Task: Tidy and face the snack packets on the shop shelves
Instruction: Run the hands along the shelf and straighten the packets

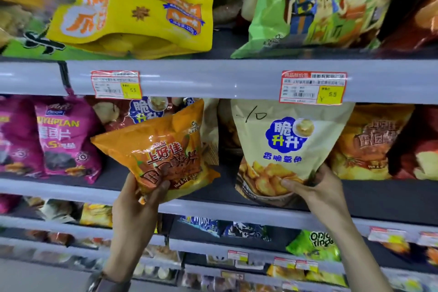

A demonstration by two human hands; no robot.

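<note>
Your left hand [132,211] grips a tilted orange packet [163,152] by its bottom edge, before the middle shelf [59,191]. Your right hand [317,191] pinches the upright cream packet [284,147] beside it.

Bright, blurred, edge-warped wide-angle view
</note>
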